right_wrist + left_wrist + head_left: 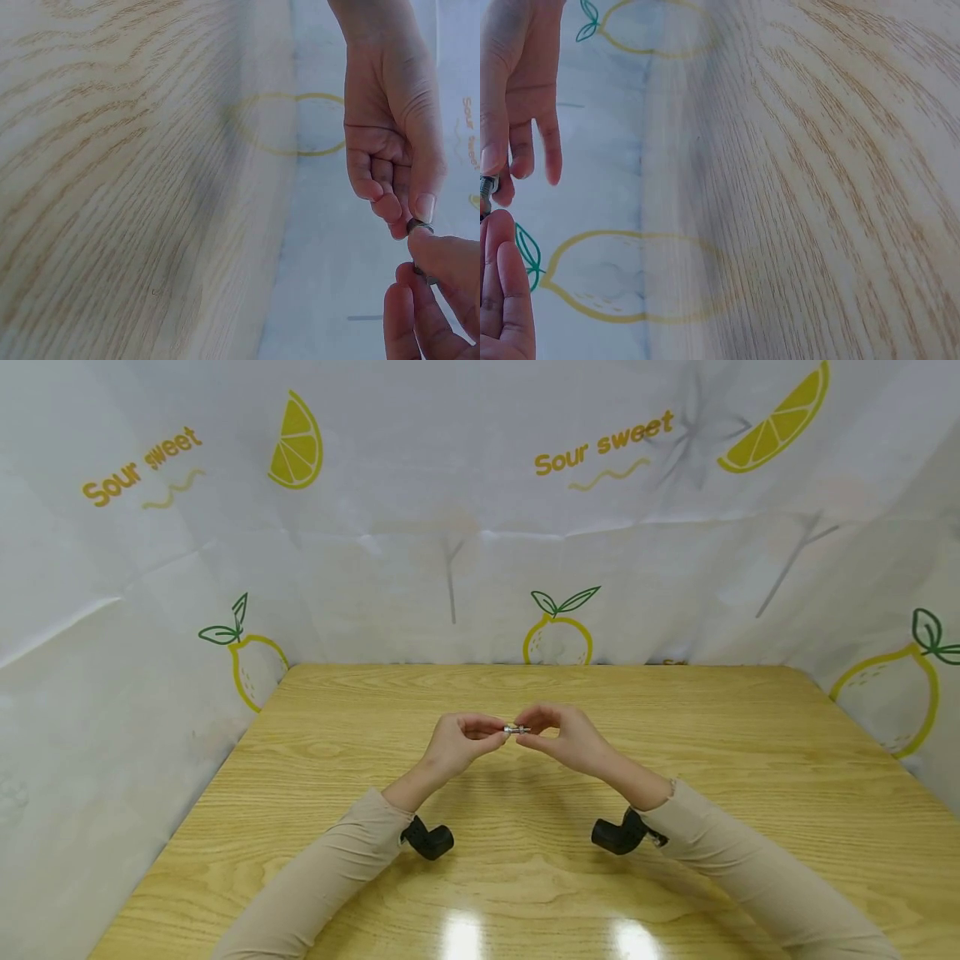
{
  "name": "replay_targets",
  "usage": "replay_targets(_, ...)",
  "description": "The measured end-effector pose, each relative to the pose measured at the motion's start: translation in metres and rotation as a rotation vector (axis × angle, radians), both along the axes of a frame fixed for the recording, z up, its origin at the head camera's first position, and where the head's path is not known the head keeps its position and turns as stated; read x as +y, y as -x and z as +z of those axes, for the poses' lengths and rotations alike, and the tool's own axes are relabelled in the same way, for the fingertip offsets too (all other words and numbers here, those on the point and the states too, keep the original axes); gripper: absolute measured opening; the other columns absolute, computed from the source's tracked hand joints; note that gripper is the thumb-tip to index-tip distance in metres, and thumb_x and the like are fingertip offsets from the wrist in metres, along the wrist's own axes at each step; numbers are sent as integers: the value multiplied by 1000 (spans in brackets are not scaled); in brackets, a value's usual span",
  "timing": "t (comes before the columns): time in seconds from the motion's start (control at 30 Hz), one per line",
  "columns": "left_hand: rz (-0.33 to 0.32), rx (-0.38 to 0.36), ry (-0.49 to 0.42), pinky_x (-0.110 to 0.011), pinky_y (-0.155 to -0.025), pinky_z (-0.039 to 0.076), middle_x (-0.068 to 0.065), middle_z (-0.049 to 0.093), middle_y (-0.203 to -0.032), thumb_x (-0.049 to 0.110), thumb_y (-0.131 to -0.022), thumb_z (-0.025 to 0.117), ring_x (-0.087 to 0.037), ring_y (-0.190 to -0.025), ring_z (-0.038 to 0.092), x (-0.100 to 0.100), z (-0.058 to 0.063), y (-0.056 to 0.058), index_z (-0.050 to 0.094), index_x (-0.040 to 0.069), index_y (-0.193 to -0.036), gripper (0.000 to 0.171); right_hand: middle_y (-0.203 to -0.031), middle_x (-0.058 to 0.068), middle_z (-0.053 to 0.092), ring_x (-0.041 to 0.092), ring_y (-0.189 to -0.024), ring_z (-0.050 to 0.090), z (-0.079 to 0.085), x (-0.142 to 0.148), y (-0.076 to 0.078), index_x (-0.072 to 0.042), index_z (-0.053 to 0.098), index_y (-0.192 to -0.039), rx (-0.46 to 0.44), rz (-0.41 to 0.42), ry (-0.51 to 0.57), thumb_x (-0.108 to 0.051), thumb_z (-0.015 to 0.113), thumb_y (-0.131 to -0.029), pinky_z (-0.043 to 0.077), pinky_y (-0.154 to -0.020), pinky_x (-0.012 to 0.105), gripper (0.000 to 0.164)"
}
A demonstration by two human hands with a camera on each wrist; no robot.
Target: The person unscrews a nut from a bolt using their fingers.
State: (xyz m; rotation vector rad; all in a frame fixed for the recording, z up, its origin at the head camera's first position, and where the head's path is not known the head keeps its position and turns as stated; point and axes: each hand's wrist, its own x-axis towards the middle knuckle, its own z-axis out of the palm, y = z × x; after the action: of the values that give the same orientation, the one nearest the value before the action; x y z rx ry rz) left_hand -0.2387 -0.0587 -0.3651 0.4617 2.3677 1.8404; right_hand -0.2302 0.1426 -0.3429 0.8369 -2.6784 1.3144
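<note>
A small silvery metal bolt (516,729) is held level above the wooden table, between the two hands. My left hand (459,745) pinches its left end with thumb and fingers. On the other end, the thumb and fingertips of my right hand (567,740) pinch around a wider collar-like part. In the left wrist view a bit of the threaded bolt (487,185) shows between the fingertips of both hands. Fingers cover most of the bolt (421,224) in the right wrist view.
The light wooden table (525,885) spreads beneath both hands. Black angled wrist devices (431,841) hang under the beige sleeves (341,860). Behind the table and along its sides is a white cloth (420,477) printed with lemons.
</note>
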Motion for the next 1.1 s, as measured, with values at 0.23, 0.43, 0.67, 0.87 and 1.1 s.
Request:
replay_targets(0.23,-13,8,8,-28,-76,56,-17,71,-100,13,-85,69,-13,-83,68,0,0,-1,71,3,-104,22,-101,15,68,26,-90,64,1,1,2,1,62,-112,-39,29,-15,-17,61,-91,53,-78,35,27)
replay_targets(0.43,-12,11,11,-28,-77,56,-17,71,-102,14,-85,69,-15,-84,68,0,-1,0,71,3,-104,23,-95,14,70,26,-89,65,0,1,2,0,66,-107,-22,38,-52,-17,58,-93,54,-76,36,23)
replay_targets(0.67,2,-9,3,-28,-77,56,-16,71,-100,13,-84,70,-14,-83,69,0,-1,1,71,3,-103,22,-105,15,66,23,-90,63,0,-1,2,0,61,-111,-34,18,1,-14,66,-87,53,-79,35,27)
replay_targets(0.87,-3,-6,11,-28,-77,56,-16,71,-102,14,-85,69,-15,-85,68,0,-1,1,70,3,-105,23,-97,15,70,31,-90,65,2,1,1,1,64,-109,-66,16,-39,-21,56,-95,54,-75,34,27)
replay_targets(1.1,4,-8,5,-28,-77,56,-16,71,-100,12,-84,69,-13,-83,68,1,0,1,71,2,-104,22,-103,13,68,23,-91,63,1,0,0,-3,64,-108,-39,-18,-16,-17,65,-88,52,-78,38,25)
